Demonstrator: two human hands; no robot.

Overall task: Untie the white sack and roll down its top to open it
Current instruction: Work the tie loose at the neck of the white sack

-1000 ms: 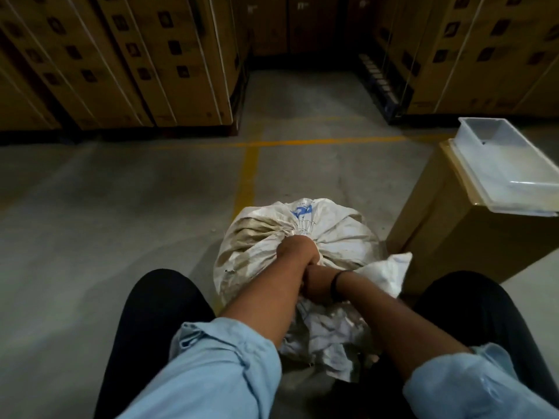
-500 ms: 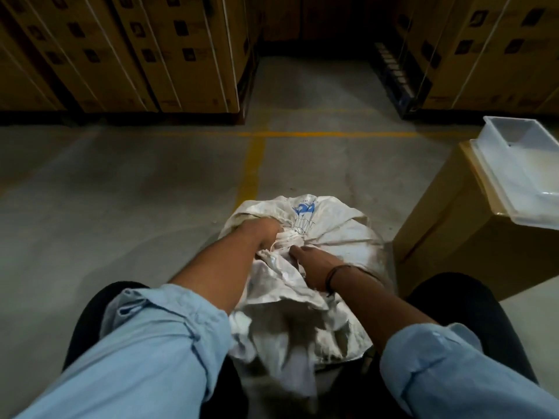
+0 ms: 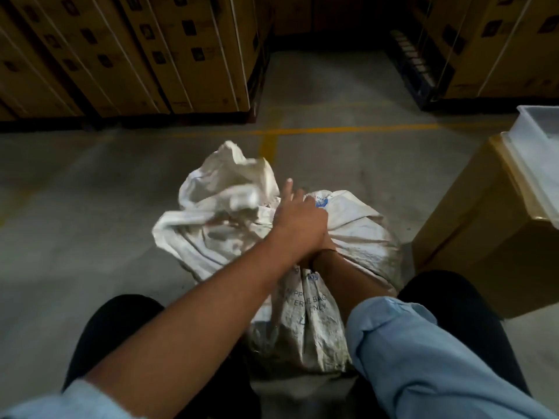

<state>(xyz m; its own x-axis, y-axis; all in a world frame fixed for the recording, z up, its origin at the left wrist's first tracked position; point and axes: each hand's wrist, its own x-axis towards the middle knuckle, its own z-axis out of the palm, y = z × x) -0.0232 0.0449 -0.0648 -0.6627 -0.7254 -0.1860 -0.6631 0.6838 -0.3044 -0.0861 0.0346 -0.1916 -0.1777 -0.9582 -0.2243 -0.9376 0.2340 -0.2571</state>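
Sack is sitting on the floor between your knees, just beside the cardboard box, its loose white top flopping away from that box. Your left hand is resting on the sack's gathered neck, fingers partly spread, gripping nothing. Your right hand is lying mostly hidden beneath it; its grip cannot be told.

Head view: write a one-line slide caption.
Seated person's left hand reaches across the white sack, its loose top flung leftward, right hand tucked beneath.
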